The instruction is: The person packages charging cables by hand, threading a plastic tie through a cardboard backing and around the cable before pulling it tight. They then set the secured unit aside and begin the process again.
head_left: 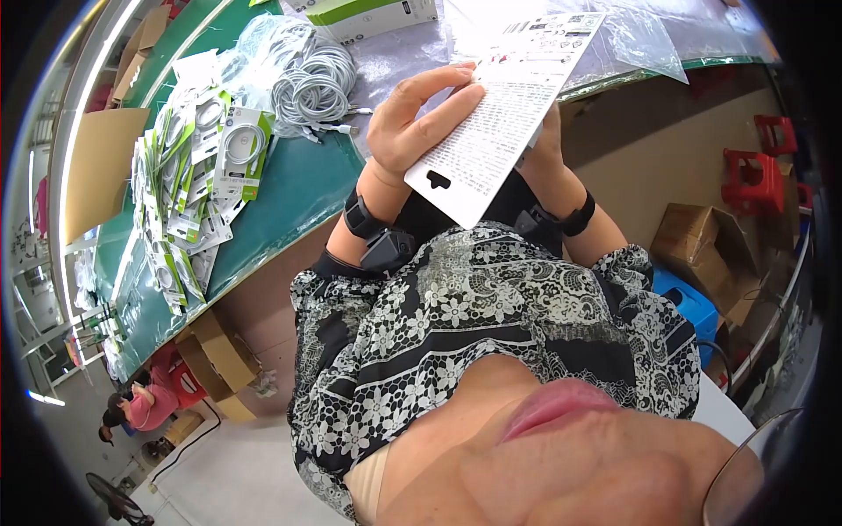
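A white printed card (509, 105) with small text, a barcode and a black hang hole is held up in front of my chest, tilted. My left hand (421, 118) rests on its printed side, with fingers pressed together against the surface. Behind the card's right edge, my right hand (545, 145) grips it, its fingers mostly hidden by the card. Left of my hands lies a bundle of coiled grey-white cables (316, 83) in clear plastic. Farther left is a pile of green and white cable packages (189, 175), one showing a coiled cable (244, 143).
The green table (298, 188) has a green and white box (373, 17) and clear plastic film at its far side. Red stools (752, 181), a cardboard box (702, 250) and a blue container (684, 302) stand right. A person (151, 403) is at lower left.
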The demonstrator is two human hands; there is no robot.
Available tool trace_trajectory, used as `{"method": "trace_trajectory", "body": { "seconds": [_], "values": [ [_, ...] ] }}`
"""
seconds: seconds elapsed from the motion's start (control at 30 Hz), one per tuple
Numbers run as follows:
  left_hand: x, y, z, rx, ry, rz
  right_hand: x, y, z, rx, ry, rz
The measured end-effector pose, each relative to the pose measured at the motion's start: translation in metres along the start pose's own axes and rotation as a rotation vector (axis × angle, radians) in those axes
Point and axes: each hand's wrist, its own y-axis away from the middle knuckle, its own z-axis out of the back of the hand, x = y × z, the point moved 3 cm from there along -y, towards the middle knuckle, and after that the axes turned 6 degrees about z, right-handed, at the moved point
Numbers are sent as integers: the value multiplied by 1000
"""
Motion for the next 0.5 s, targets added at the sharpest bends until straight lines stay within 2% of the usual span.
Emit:
{"method": "trace_trajectory", "body": {
  "seconds": [0.1, 0.23, 0.4, 0.5],
  "values": [
    [0, -3, -3, -10, 28, 16, -13, -3, -11, -22, -807, -439],
    [3, 3, -6, -46, 143, 51, 22, 7, -39, -33, -949, -511],
    [0, 3, -2, 9, 53, 0, 29, 16, -39, 123, -789, -599],
    [0, 1, -1, 46, 49, -64, 30, 23, -32, -18, -450, -1071]
  ]
}}
